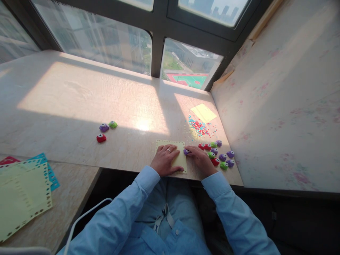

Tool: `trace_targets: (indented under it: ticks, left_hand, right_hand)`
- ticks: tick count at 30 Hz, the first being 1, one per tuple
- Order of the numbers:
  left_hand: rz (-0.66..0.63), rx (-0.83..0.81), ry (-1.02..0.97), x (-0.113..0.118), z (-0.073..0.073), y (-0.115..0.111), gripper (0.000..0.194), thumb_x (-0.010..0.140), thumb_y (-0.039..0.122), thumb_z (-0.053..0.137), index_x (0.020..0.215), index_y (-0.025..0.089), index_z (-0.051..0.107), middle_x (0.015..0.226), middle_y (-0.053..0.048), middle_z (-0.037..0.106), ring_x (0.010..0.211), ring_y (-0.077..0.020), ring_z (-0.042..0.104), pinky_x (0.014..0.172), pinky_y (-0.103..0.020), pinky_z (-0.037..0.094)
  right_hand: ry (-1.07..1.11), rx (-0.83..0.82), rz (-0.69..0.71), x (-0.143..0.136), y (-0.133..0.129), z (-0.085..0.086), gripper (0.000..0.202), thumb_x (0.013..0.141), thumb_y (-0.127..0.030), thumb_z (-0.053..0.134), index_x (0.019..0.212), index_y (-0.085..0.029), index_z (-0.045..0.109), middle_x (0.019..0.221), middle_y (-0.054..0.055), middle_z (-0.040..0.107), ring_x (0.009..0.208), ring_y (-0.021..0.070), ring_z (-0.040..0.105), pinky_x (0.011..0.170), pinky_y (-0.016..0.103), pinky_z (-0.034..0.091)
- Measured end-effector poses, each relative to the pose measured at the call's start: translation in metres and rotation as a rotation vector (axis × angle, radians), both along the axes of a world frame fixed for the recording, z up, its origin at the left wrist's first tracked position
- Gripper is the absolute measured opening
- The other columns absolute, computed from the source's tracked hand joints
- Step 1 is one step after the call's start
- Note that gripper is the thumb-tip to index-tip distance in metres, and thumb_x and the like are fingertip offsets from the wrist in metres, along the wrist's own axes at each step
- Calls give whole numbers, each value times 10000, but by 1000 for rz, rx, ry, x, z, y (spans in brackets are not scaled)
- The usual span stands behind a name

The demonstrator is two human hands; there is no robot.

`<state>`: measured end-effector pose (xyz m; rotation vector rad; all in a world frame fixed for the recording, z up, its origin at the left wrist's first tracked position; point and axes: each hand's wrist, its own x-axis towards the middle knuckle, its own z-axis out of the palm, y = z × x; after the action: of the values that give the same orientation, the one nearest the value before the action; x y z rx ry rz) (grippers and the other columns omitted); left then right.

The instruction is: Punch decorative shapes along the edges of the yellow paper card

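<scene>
Paper, a pale-yellow rectangular sheet with small cut-outs along its border (181, 161), is lying flat under the left hand (166, 161), which is spreading palm-down across it. The right hand (201, 161) is gripping a purple, rounded plastic punch with a white button (186, 152) at the sheet's right edge; whether it is pressing, I cannot tell from where I'm standing.

Skewing is seeming the likeliest trouble to me: if the left hand is resting too lightly, the sheet could be twisting and a cut-out landing crooked. Its near side is sitting close to the edge of the pale, veined tabletop (127, 152), so a tug could be dragging a corner over.

The sheet is looking smooth, its far border showing a row of notches, while the left hand is hiding much of its middle.

Just right of the right hand, a cluster of red, green and purple plastic punches (223, 165) is crowding close, so a careless sweep could be knocking some aside. Beyond that hand, a loose scatter of red, blue and yellow bits (198, 127) is lying beside another pale-yellow sheet (203, 113).
</scene>
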<state>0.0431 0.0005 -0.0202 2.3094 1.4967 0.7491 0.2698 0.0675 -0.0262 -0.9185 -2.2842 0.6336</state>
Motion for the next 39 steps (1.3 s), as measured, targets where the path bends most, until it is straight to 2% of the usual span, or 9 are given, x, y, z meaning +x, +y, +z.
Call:
trace_targets:
  ticks: [5,9,13,20,29,39]
  left_hand:
    - [4,1,3,0,1,0,652,752,670,678,1206,203,640,1329,-141,589,1269,-334,482,1034,-507,351]
    - [6,-8,15,0,2,0,605,775,636,678,1191,198,638,1336,-135,587,1271,-328,482,1033,-494,348]
    - [7,-9,16,1,2,0,566,790,590,684,1187,190,634,1334,-138,587,1271,-325,483,1028,-493,351]
    - [15,-13,-15,0,1,0,548,802,575,674,1190,189,636,1326,-136,592,1264,-321,490,1026,-492,359]
    - [16,-30,-34,0,1,-1,528,804,530,685,1213,200,632,1334,-130,590,1275,-321,484,1041,-495,355]
    - [9,-35,-32,-1,1,-1,521,815,517,678,1214,187,627,1342,-133,583,1277,-323,479,1041,-495,352]
  right_hand:
    - [-21,-18,-56,-8,-2,8,275,937,-245,531,1175,-213,665,1148,88,699,1067,228,655,953,402,538]
    - [3,21,-127,-18,-12,11,234,947,-263,538,1119,-194,680,1104,108,683,1066,239,631,960,407,516]
    - [30,15,-235,-23,-24,10,226,939,-289,564,1099,-200,696,1032,102,653,974,233,628,885,397,531]
    - [71,-45,-281,-23,-40,14,206,939,-295,583,1096,-216,688,1050,91,665,962,225,633,868,381,538]
    - [106,-40,-381,-33,-38,13,153,917,-303,608,1000,-202,688,997,88,682,919,225,640,837,379,548]
    - [127,-148,-411,-33,-39,18,180,898,-340,629,981,-200,704,999,87,688,888,219,648,758,349,561]
